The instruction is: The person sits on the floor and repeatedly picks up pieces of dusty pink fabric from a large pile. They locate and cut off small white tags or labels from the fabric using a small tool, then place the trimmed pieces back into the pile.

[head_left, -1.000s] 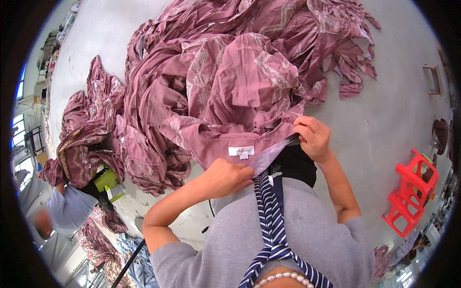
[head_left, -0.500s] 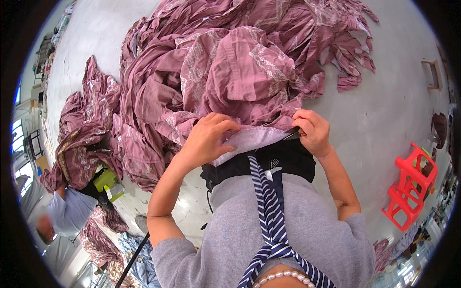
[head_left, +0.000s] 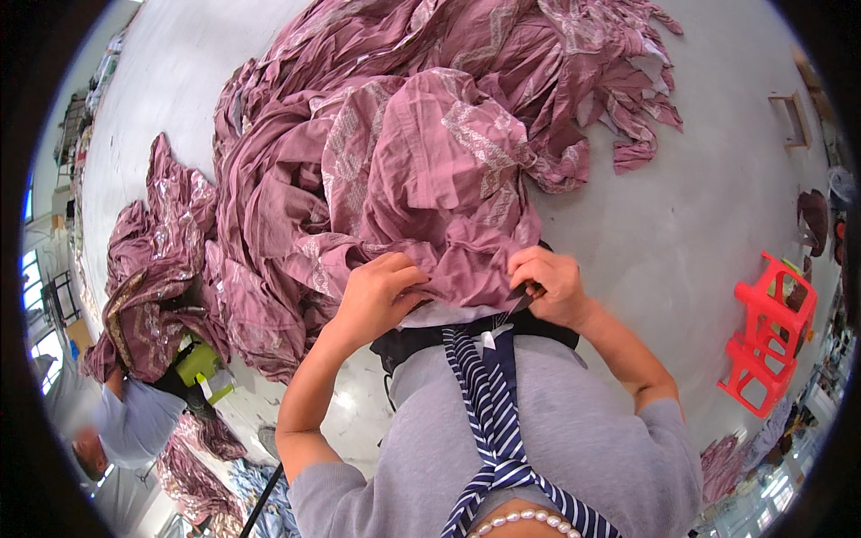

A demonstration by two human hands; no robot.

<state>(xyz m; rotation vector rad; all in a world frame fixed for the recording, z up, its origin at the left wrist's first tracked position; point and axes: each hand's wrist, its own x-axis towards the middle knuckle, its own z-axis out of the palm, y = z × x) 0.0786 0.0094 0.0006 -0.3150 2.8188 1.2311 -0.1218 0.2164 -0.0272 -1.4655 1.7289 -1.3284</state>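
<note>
A large heap of mauve-pink cloth (head_left: 435, 161) with pale patterned bands lies in front of me, its near end drawn up to my lap. My left hand (head_left: 380, 300) is closed on the near edge of this cloth, thumb and fingers pinching it. At the right end of the same edge, my right hand (head_left: 552, 287) is curled shut around small dark thread snips (head_left: 531, 290), mostly hidden by the fingers. A strip of the cloth's paler underside (head_left: 444, 315) shows below the fold, against my black waistband.
Right of me stand red plastic stools (head_left: 767, 336). Farther off is a small wooden frame (head_left: 789, 121). At left, a person in a light blue top (head_left: 139, 421) sits by another pile of mauve cloth (head_left: 157, 278), near a green object (head_left: 202, 366). A pale floor (head_left: 664, 242) surrounds the heap.
The cloth's near edge has been folded over, so less of the pale underside shows. Both hands have moved slightly lower, toward my body, and the right hand has shifted left.
</note>
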